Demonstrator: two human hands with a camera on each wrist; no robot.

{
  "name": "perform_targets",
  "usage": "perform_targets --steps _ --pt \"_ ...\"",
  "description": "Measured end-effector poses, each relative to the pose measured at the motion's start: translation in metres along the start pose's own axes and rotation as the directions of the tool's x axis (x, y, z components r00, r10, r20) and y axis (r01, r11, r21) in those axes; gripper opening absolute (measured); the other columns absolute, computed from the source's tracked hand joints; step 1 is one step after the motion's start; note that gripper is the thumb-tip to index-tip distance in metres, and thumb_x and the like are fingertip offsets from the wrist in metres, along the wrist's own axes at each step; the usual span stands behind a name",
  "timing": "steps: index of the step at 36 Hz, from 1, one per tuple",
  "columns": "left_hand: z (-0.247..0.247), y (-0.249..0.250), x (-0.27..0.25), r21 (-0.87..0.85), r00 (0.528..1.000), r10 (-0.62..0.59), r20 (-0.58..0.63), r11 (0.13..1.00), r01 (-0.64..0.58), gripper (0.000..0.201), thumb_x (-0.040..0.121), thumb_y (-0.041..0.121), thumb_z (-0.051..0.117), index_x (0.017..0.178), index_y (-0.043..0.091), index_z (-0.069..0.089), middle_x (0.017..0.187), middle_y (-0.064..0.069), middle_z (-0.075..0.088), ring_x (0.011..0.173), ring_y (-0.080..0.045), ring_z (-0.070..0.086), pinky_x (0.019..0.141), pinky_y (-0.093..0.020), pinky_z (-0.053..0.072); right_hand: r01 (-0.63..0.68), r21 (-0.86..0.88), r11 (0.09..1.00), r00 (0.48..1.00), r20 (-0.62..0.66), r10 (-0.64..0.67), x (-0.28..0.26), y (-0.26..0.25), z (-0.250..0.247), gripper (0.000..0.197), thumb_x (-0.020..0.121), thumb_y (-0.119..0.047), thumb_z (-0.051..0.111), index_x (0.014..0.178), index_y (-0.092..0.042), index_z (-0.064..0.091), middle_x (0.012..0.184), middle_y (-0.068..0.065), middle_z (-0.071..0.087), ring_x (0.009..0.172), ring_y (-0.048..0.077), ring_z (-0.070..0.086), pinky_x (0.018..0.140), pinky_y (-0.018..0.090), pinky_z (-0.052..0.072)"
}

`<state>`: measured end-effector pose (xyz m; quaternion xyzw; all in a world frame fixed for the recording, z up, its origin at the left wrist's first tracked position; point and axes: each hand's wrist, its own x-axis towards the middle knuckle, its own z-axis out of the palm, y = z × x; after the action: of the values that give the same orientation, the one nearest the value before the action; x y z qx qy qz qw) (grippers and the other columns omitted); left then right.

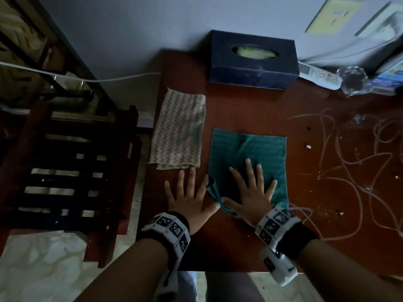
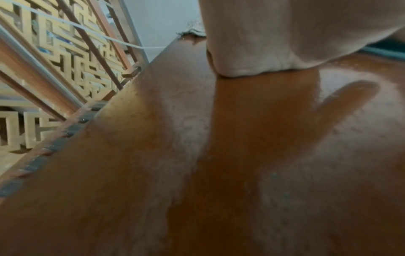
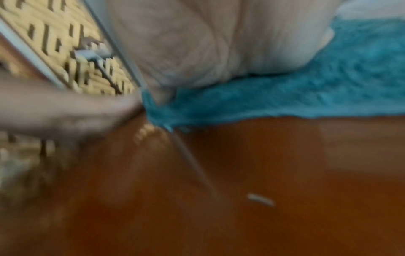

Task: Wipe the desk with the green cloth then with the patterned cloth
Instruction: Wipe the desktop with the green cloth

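Observation:
The green cloth lies spread on the reddish-brown desk, its near left corner bunched up. My right hand presses flat on it with fingers spread; its palm shows resting on the cloth in the right wrist view. My left hand lies flat on the bare desk just left of the cloth, fingers spread, thumb near the bunched corner. The patterned cloth lies folded beyond the left hand, along the desk's left edge. In the left wrist view the palm rests on the desk.
A dark blue tissue box stands at the back by the wall. A remote and a glass object sit at the back right. Thin tangled cables and crumbs cover the right side. A dark wooden rack stands left of the desk.

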<state>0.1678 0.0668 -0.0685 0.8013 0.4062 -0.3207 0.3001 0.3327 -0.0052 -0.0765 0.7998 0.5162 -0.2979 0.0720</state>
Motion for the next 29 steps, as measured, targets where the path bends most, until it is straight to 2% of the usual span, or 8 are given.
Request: perform_targets --steps 2,3,6,11,16,22,26,29 --pt "0.000 0.000 0.000 -0.003 1.000 0.005 -0.004 1.000 -0.005 0.076 0.087 0.072 0.012 0.141 0.037 -0.028 0.129 0.001 -0.056 0.118 -0.024 -0.051 0.100 -0.060 -0.026 -0.017 0.112 0.994 0.999 -0.031 0.021 0.000 -0.005 -0.009 0.079 0.083 -0.060 0.056 0.145 -0.049 0.009 0.153 -0.013 -0.029 0.139 0.019 -0.032 0.107 0.068 -0.012" --pt "0.000 -0.001 0.000 0.000 1.000 0.006 -0.005 1.000 -0.006 0.076 0.087 0.072 0.012 0.141 0.037 -0.029 0.130 0.001 -0.056 0.119 -0.024 -0.051 0.100 -0.060 -0.026 -0.031 0.157 0.987 0.998 -0.049 0.039 0.003 -0.009 -0.014 0.076 0.083 -0.058 0.057 0.144 -0.049 0.013 0.155 -0.013 -0.025 0.141 0.019 -0.028 0.107 0.069 -0.011" --pt "0.000 -0.001 0.000 0.000 1.000 0.005 -0.008 1.000 -0.005 0.074 0.088 0.071 0.012 0.141 0.037 -0.028 0.130 0.001 -0.055 0.121 -0.025 -0.050 0.101 -0.060 -0.025 -0.086 0.175 0.981 0.994 -0.045 0.095 0.015 -0.022 -0.020 0.075 0.086 -0.064 0.048 0.143 -0.056 0.000 0.153 -0.013 -0.030 0.142 0.022 -0.026 0.103 0.072 -0.009" --pt "0.000 0.000 0.001 -0.012 1.000 -0.005 -0.010 1.000 0.005 0.073 0.089 0.070 0.011 0.144 0.036 -0.024 0.129 0.002 -0.056 0.128 -0.027 -0.046 0.101 -0.060 -0.026 -0.134 0.074 0.988 0.990 0.039 0.132 0.030 -0.034 -0.013 0.079 0.081 -0.078 0.033 0.135 -0.060 -0.022 0.142 -0.012 -0.048 0.134 0.028 -0.041 0.096 0.075 -0.014" --pt "0.000 0.000 0.000 0.035 1.000 -0.011 -0.008 0.999 0.012 0.078 0.089 0.070 0.014 0.147 0.029 -0.019 0.129 0.000 -0.056 0.129 -0.030 -0.045 0.101 -0.061 -0.024 -0.121 0.034 0.992 0.992 0.038 0.120 0.038 -0.030 -0.017 0.083 0.075 -0.083 0.033 0.134 -0.062 -0.022 0.143 -0.011 -0.047 0.134 0.029 -0.041 0.096 0.076 -0.015" --pt "0.000 -0.001 0.001 0.065 1.000 0.001 -0.005 0.998 -0.001 0.082 0.089 0.070 0.022 0.146 0.031 -0.021 0.131 -0.003 -0.056 0.128 -0.032 -0.046 0.100 -0.063 -0.023 -0.131 0.032 0.991 0.991 0.036 0.130 0.056 -0.030 -0.030 0.083 0.072 -0.085 0.035 0.133 -0.065 -0.018 0.146 -0.012 -0.043 0.135 0.028 -0.039 0.097 0.078 -0.012" --pt "0.002 -0.001 0.002 0.070 1.000 -0.002 -0.009 0.998 0.003 0.081 0.089 0.070 0.021 0.144 0.033 -0.025 0.129 -0.003 -0.057 0.128 -0.032 -0.046 0.100 -0.064 -0.023 -0.146 0.037 0.989 0.989 0.022 0.146 0.062 -0.033 -0.035 0.083 0.072 -0.085 0.036 0.135 -0.064 -0.015 0.147 -0.012 -0.042 0.137 0.028 -0.037 0.097 0.078 -0.010" --pt "0.002 -0.001 0.003 0.040 1.000 -0.005 -0.017 0.999 0.006 0.075 0.089 0.070 0.013 0.142 0.036 -0.028 0.127 0.000 -0.058 0.125 -0.028 -0.048 0.100 -0.063 -0.024 -0.141 0.026 0.990 0.990 0.019 0.141 0.062 -0.033 -0.035 0.084 0.073 -0.085 0.035 0.136 -0.063 -0.016 0.147 -0.011 -0.042 0.136 0.028 -0.037 0.097 0.078 -0.010"
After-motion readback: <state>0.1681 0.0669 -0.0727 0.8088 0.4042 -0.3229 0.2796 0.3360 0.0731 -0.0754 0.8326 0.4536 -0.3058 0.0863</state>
